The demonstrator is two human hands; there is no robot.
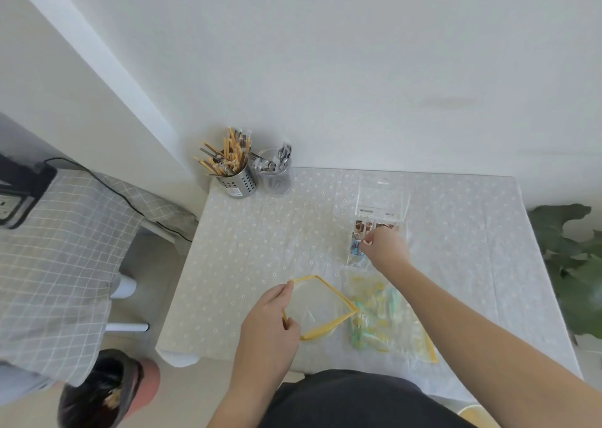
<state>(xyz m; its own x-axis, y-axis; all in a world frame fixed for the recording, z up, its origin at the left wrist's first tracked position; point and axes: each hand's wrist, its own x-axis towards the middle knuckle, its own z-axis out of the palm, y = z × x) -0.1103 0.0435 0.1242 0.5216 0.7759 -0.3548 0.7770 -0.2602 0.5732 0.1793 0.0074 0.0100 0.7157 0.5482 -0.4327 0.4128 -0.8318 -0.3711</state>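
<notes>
Against the white wall stood the tabletop (260, 248). The left hand (270, 316) held the yellow-rimmed zip bag (321, 310) open by its rim. The right hand (386, 248) pinched a small packet (356, 248).

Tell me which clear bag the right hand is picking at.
The far packet with brown and blue pieces; the right hand pinches it. The left hand holds the yellow-rimmed bag; the yellow-and-green-filled bag lies untouched.

Clothed table (260, 248): steel caddy (237, 181), clear cup (277, 179), packet (381, 204), filled zip bag (389, 328)
</notes>
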